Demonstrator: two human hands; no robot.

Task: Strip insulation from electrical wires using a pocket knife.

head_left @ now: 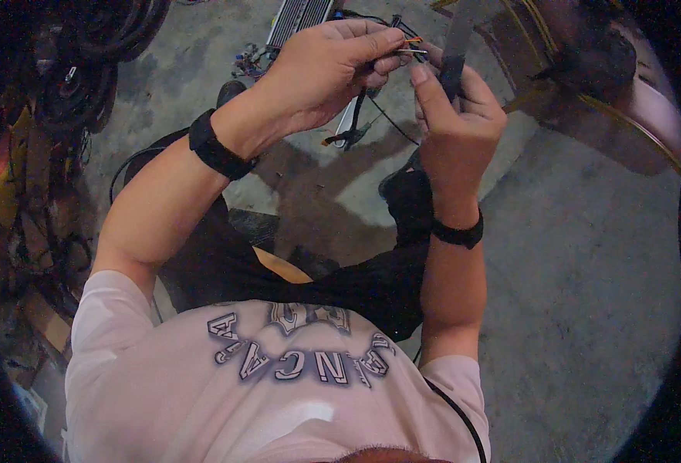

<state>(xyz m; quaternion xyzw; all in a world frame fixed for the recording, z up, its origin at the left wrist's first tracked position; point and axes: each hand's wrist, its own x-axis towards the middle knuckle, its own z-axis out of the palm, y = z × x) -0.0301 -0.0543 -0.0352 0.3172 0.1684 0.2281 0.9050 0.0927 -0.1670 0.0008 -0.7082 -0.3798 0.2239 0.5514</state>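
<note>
My left hand (356, 58) pinches thin wires (413, 52), one orange and one white or bare-looking, whose ends stick out past the fingertips. Close by on the right, my right hand (460, 104) is closed around a flat, dark grey, blade-like strip (457, 42) that points up and away from me. Its exact kind is unclear. The right thumb and a fingertip come close to the wire ends; whether they touch is hard to see. Below the left hand hangs a black cable with a yellow-tipped connector (329, 142).
On the floor ahead lies a silver finned metal box (300, 17) beside a cluster of connectors (252, 60). Black coils (113, 38) are heaped at the left. Brown sheets with yellow edging (533, 35) and a dark object (596, 63) are at the far right.
</note>
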